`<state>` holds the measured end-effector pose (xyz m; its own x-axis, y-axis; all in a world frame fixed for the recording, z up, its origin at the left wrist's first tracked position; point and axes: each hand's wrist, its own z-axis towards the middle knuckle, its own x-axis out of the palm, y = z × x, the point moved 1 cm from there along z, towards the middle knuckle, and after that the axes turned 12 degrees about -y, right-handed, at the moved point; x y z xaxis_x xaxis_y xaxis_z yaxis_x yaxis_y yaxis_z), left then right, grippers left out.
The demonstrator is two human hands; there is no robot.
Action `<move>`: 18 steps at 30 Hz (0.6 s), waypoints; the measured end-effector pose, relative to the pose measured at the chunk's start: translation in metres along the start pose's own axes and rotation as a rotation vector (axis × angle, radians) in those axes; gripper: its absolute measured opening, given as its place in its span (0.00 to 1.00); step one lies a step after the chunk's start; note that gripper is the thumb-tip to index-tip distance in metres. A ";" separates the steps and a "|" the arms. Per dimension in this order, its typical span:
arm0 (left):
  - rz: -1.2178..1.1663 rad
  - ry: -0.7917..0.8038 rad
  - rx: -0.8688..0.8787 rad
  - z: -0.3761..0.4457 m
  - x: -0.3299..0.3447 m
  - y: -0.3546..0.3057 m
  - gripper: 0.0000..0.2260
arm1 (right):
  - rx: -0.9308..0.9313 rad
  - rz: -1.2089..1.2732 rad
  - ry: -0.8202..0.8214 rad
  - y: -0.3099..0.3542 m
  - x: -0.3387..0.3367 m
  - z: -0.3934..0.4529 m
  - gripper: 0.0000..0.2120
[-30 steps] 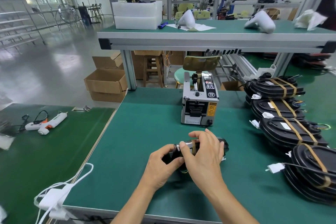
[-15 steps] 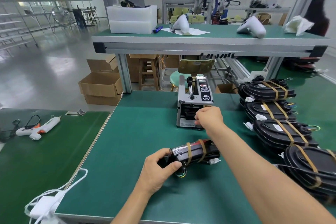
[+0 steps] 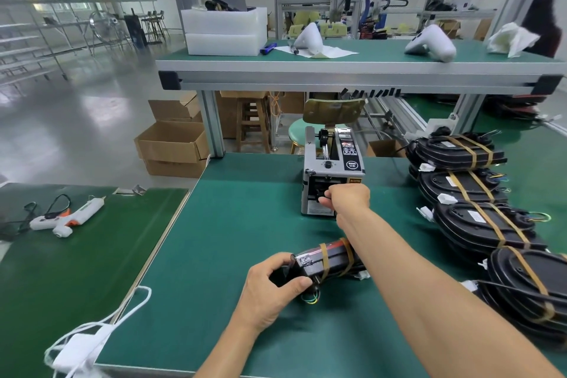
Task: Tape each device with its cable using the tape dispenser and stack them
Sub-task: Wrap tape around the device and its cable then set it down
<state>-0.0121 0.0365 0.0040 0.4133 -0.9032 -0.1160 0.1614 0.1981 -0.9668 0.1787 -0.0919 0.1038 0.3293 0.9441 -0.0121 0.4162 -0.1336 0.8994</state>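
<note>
A white and orange plastic glue gun lies on the darker green desk at left. Open brown cardboard boxes sit on the floor. White foam blocks rest stacked on the raised green shelf.

The right hand covers the tape dispenser outlet, hiding any tape pinched there, while the right forearm hides the far end of the device.

There were five taped devices, one tape dispenser, two glue guns, and two hands.
</note>
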 end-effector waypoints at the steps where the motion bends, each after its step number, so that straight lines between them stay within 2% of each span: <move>1: -0.008 0.001 0.000 0.000 0.000 -0.001 0.16 | 0.015 -0.002 -0.028 -0.001 0.001 0.000 0.03; 2: -0.015 0.004 0.003 0.000 0.000 -0.001 0.17 | 0.018 -0.022 -0.085 -0.002 0.001 0.001 0.01; 4: -0.024 0.006 0.007 -0.001 0.001 -0.002 0.19 | -0.014 -0.057 -0.185 -0.005 0.003 0.003 0.04; 7: -0.026 -0.003 0.007 0.000 0.000 -0.001 0.24 | 0.000 -0.005 -0.224 -0.005 0.011 0.004 0.07; 15: -0.017 0.000 -0.002 -0.001 -0.001 -0.002 0.23 | 0.096 0.123 -0.315 -0.014 0.023 0.009 0.10; 18: -0.007 -0.002 -0.002 -0.001 -0.001 -0.002 0.24 | 0.122 0.171 -0.328 -0.012 0.024 0.009 0.15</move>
<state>-0.0135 0.0369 0.0057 0.4137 -0.9039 -0.1090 0.1627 0.1912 -0.9680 0.1892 -0.0703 0.0887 0.6477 0.7616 -0.0234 0.4229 -0.3338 0.8424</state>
